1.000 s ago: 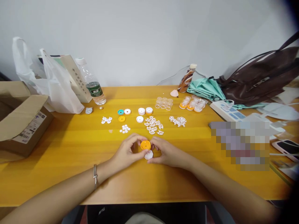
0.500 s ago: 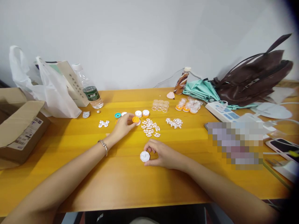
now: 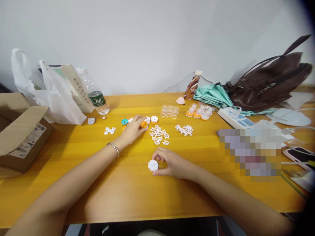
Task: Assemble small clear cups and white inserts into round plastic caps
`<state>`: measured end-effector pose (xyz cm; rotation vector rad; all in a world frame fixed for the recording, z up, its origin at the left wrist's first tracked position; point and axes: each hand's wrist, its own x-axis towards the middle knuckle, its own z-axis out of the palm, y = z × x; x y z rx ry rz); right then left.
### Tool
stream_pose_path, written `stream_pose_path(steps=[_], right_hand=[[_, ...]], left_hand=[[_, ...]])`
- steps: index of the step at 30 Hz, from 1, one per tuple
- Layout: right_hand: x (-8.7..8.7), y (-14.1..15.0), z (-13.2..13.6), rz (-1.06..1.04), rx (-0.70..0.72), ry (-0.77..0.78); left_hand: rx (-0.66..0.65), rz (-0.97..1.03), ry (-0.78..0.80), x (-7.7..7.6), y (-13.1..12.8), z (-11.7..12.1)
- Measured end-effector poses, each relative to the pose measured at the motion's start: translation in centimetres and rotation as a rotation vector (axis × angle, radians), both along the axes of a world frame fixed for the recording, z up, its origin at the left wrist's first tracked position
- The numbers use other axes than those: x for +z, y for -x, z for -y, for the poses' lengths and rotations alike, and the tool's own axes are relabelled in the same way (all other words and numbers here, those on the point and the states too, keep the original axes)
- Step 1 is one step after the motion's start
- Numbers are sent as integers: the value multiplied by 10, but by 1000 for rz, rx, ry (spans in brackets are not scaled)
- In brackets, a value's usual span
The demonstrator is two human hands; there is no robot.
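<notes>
r hand [image 3: 169, 163] pinches the white disc [image 3: 153, 165], mid bench [image 3: 103, 200]. l hand [image 3: 134, 131], at 11 o'clock from it, has fingertips around the orange cap [image 3: 144, 124] beside the white caps [image 3: 154, 119]; can't tell if gripping or letting go. prob. part done: 3 clear-topped pcs [image 3: 197, 113] at 1 o'clock look assembled; wheels [image 3: 158, 134] & clear cups [image 3: 168, 113] twd 12 lie loose. vs 1 s ago: orange cap's away from disc, up by the caps.

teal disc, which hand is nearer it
Left. The left hand is just right of the teal disc; the right hand is much farther right and lower in view.
</notes>
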<state>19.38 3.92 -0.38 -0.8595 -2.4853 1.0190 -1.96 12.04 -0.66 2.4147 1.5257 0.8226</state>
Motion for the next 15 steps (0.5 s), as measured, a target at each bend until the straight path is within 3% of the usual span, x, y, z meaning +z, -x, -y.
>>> stream_pose_path(steps=[8, 15], right_hand=[[-2, -1, 0, -4, 9, 1], [-2, -1, -1, -7, 8, 6]], left_hand=[[21, -3, -34, -5, -3, -19], [124, -70, -141, -3, -6, -14]])
